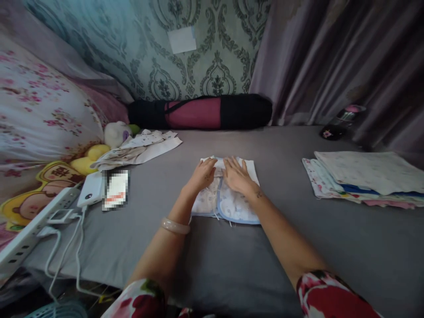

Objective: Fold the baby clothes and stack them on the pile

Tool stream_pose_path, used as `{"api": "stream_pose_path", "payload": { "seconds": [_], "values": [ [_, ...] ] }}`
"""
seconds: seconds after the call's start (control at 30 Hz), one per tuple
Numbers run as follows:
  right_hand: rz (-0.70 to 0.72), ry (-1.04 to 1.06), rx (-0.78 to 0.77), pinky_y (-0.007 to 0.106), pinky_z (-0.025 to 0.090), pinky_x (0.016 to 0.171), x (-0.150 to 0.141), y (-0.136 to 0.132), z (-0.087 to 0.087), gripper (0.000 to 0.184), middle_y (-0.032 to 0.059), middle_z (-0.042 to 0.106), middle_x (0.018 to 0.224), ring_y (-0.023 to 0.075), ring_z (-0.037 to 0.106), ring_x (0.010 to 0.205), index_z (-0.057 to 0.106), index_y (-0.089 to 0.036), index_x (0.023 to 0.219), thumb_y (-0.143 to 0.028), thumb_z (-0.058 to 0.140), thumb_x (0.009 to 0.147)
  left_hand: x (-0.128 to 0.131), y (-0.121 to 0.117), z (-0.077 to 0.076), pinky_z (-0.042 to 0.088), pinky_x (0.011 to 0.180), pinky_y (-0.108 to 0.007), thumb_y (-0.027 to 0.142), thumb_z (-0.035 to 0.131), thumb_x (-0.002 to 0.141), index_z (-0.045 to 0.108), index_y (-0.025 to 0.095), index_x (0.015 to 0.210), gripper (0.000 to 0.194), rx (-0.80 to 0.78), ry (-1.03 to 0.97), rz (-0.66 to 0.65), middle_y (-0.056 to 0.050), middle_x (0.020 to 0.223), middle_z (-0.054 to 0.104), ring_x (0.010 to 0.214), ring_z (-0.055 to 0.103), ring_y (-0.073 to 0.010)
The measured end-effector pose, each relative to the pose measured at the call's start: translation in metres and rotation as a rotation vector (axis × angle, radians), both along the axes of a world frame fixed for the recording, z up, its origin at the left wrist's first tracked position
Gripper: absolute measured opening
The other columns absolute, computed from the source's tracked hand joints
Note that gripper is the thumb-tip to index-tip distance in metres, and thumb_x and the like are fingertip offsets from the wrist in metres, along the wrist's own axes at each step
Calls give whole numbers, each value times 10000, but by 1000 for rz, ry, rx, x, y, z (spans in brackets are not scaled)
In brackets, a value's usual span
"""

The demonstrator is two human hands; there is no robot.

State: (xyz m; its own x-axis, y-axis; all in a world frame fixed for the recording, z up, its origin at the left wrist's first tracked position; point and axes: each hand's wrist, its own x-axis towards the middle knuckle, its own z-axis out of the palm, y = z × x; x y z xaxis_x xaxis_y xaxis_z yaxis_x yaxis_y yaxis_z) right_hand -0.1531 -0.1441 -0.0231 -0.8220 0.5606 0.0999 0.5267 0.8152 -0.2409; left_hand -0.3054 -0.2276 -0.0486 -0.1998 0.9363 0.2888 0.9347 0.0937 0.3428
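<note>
A small white garment [238, 207] with a faint print, blue edging and thin ties lies flat on the grey-covered surface in front of me. My left hand [204, 172] rests on its upper left part, palm down with fingers stretched out. On its upper right part lies my right hand [236, 174], flat and with the fingers spread. Both hands touch the cloth without gripping it, and they hide part of its top.
On the right is a stack of folded clothes [367, 172], with a dark bottle [338, 123] behind. Crumpled clothes [142, 148], a power bank [91, 190] and a power strip [36, 229] with cables are left. A black and pink bag [195, 112] lies along the wall.
</note>
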Motion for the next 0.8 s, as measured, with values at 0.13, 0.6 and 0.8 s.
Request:
{"api": "stream_pose_path", "payload": {
  "seconds": [0.13, 0.6, 0.8],
  "values": [
    [29, -63, -37, 555, 77, 1165, -4, -8, -10, 580, 121, 209, 1595, 272, 129, 1474, 293, -108, 1508, -309, 266, 964, 6, 8, 1, 279, 1150, -490, 125, 309, 943, 457, 104, 1352, 435, -115, 53, 27, -187, 1439, 476, 1396, 372, -247],
    [5, -92, -123, 634, 86, 1138, -8, 1, -26, 599, 95, 200, 1599, 299, 114, 1473, 268, -145, 1524, -336, 249, 957, 8, 11, -17, 198, 1180, -472, 335, 212, 1005, 389, 114, 1448, 526, -231, 112, 79, -152, 1526, 366, 1443, 276, -258],
    [-23, -48, -140, 602, 96, 1149, -8, 3, -23, 560, 84, 251, 1586, 271, 154, 1468, 332, -183, 1501, -371, 175, 997, 3, 16, -8, 208, 1173, -481, 366, 221, 1005, 365, 107, 1458, 542, -336, 59, 53, -155, 1544, 331, 1450, 255, -271]
  ]
}}
